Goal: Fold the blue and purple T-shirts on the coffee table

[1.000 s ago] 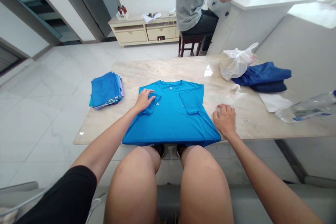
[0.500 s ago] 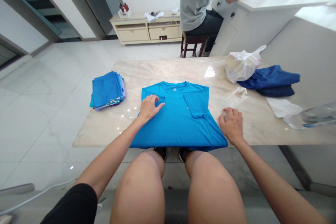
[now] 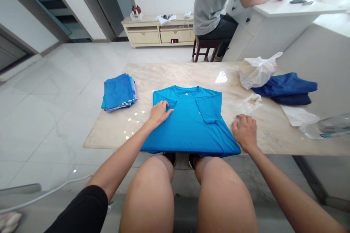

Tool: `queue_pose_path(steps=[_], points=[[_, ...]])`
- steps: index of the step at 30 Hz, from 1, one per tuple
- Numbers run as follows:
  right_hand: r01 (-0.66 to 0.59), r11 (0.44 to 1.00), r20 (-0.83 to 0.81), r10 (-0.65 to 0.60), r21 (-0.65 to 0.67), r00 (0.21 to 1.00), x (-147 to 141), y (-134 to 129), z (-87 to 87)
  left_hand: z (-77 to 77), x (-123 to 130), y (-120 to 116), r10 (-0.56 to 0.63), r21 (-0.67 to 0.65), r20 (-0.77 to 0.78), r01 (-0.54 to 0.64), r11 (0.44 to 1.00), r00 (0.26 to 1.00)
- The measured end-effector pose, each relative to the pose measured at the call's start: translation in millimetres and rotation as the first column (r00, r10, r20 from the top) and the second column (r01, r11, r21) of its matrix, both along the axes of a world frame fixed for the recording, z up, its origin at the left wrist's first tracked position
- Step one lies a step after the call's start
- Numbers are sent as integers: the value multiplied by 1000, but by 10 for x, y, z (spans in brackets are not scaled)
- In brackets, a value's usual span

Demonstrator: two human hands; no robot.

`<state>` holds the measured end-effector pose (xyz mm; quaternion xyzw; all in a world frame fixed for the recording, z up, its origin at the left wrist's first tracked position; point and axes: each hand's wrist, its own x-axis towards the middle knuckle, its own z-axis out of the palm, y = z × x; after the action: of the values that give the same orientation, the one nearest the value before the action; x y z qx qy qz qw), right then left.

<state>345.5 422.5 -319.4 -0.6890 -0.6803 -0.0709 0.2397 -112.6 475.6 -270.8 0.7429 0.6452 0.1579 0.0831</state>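
Observation:
A blue T-shirt (image 3: 188, 127) lies spread on the marble table, collar away from me and both sleeves folded inward over the body. Its lower part reaches the table's near edge. My left hand (image 3: 160, 113) rests on the shirt at the left sleeve, thumb apart from the fingers, gripping nothing visible. To the right of the shirt, my right hand (image 3: 245, 131) lies on the bare tabletop near the hem corner, its fingers loosely bent and apart, with nothing seen in it.
A stack of folded clothes (image 3: 119, 91) sits on the table's left. On the right are a white plastic bag (image 3: 258, 72), dark blue clothing (image 3: 290, 86), white paper (image 3: 299, 115) and clear plastic packaging (image 3: 328, 125). Beyond the marble table (image 3: 109, 125), another person (image 3: 212, 3) sits at a counter.
The camera view has shifted slightly, so the scene sits further right. Both my hands keep nearly the same places by the shirt. The other person's hands have moved a little.

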Motion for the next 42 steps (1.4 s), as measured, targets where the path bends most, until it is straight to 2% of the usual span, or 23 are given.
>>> queue_pose_path(steps=[5, 10, 13, 16, 19, 22, 24, 27, 31, 35, 39, 42], points=[[-2, 1000, -12, 2, -2, 1000, 5, 3, -2, -31, 46, -8, -7, 2, -73, 7, 1000, 997], [0, 1000, -6, 0, 10, 1000, 1, 3, -5, 17, 140, -109, -188, 45, -58, 191, 981, 980], [7, 1000, 2, -7, 8, 1000, -15, -1, 8, 10, 116, -145, -143, 59, -24, 144, 988, 989], [11, 1000, 4, -11, 6, 1000, -33, -4, 21, -64, 86, -194, -128, 63, -15, 128, 990, 992], [16, 1000, 1, -16, 7, 1000, -45, -5, 26, -145, 82, -247, -210, 16, -30, 210, 978, 977], [17, 1000, 0, -17, 9, 1000, -49, -6, 25, -151, 102, -207, -294, -1, -16, 294, 956, 956], [14, 1000, -1, -14, 7, 1000, -51, -9, 29, -121, 141, -108, -262, 28, -7, 262, 965, 965], [11, 1000, 1, -11, -2, 1000, -57, -12, 46, -91, 253, 81, -139, 36, -20, 139, 990, 990], [19, 1000, 0, -19, -22, 1000, -71, -17, 74, -123, 420, 252, -101, -2, -33, 101, 995, 994], [26, 999, -6, -26, -35, 1000, -84, -21, 90, -132, 492, 319, -38, -5, 49, 38, 999, 998], [25, 999, -24, -26, -31, 999, -94, -24, 90, -100, 462, 311, -134, 35, 220, 129, 991, 966], [22, 999, -31, -22, -25, 999, -96, -24, 83, -95, 359, 298, -197, 74, 255, 184, 980, 947]])
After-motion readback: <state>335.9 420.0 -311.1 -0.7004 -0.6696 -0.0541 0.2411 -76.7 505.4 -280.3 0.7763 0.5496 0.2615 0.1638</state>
